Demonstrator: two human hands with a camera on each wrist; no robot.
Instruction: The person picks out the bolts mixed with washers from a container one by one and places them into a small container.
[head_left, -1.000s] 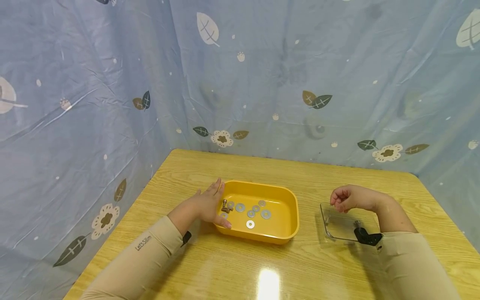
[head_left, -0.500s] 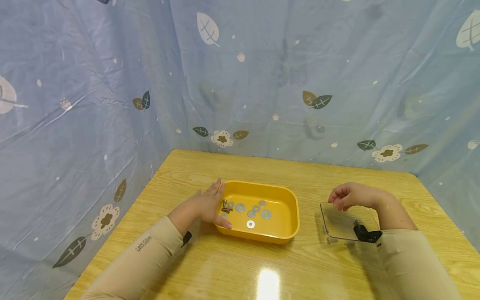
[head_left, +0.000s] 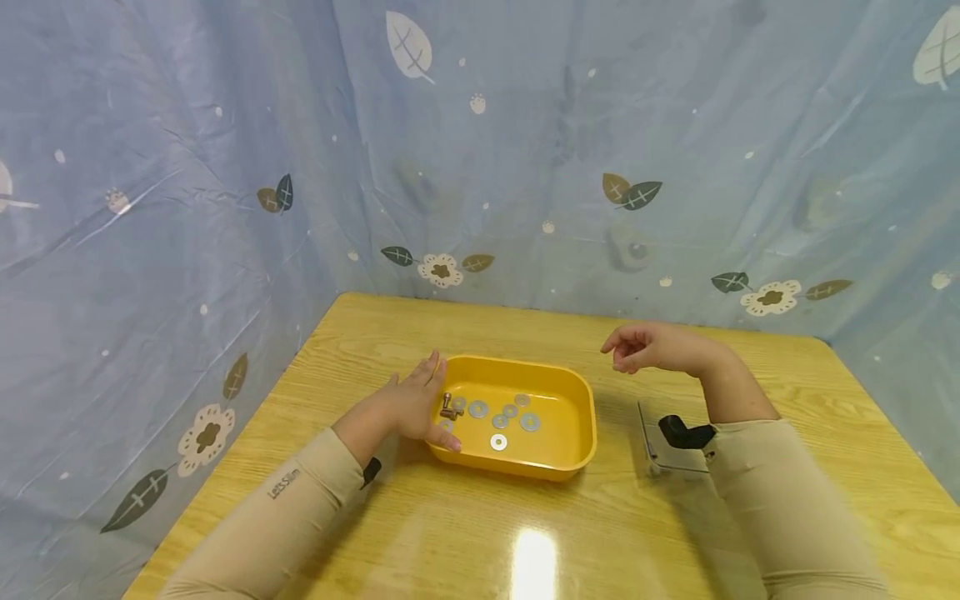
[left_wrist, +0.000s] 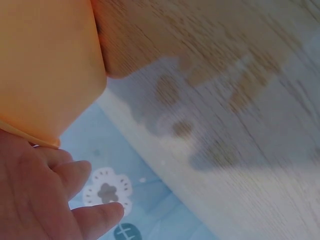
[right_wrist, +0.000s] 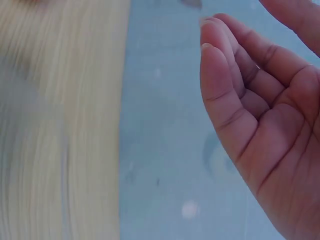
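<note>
My left hand (head_left: 412, 408) rests on the left end of a yellow tray (head_left: 585, 408), its fingers spread along the rim and the thumb over the near edge. In the left wrist view, the outside wall of the tray (left_wrist: 45, 60) lies just beyond the fingers. Several flat metal washers (head_left: 529, 422) and a few small bolts (head_left: 448, 412) lie inside the tray. My right hand (head_left: 663, 348) is in the air between the tray and a clear plate (head_left: 678, 460), with loosely bent fingers and nothing showing in its palm (right_wrist: 265, 125). The right forearm hides much of the plate.
The clear plate stands raised on small legs at the right of the wooden table (head_left: 420, 533). A blue patterned curtain (head_left: 525, 167) closes off the back and left side. Black wrist mounts (head_left: 682, 433) stick out beneath the sleeves.
My right hand has lifted off the clear plate and moved left and up, toward the tray. The left hand and the tray stay in place; the head view has shifted slightly.
</note>
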